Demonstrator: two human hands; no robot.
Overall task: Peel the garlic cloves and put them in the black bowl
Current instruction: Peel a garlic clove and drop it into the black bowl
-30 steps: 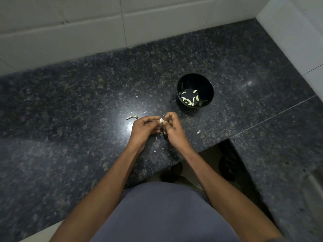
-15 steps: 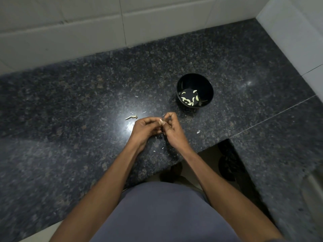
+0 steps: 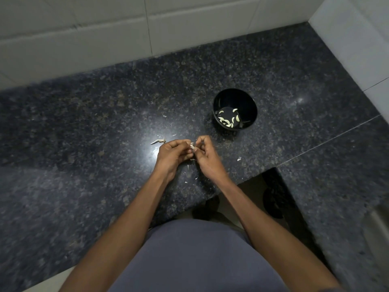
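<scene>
Dark granite counter (image 3: pixel 84 133), white tiled wall behind.
Item: garlic clove (image 3: pixel 192 146), frame centre, pinched between my left hand (image 3: pixel 173 155) and right hand (image 3: pixel 207 158). Black bowl (image 3: pixel 248 102) upper right, holding peeled cloves (image 3: pixel 228 121); skin scraps (image 3: pixel 158 141) lie nearby.

Nothing here can be read: no label, brand, number or sign shows on anything in view.
</scene>
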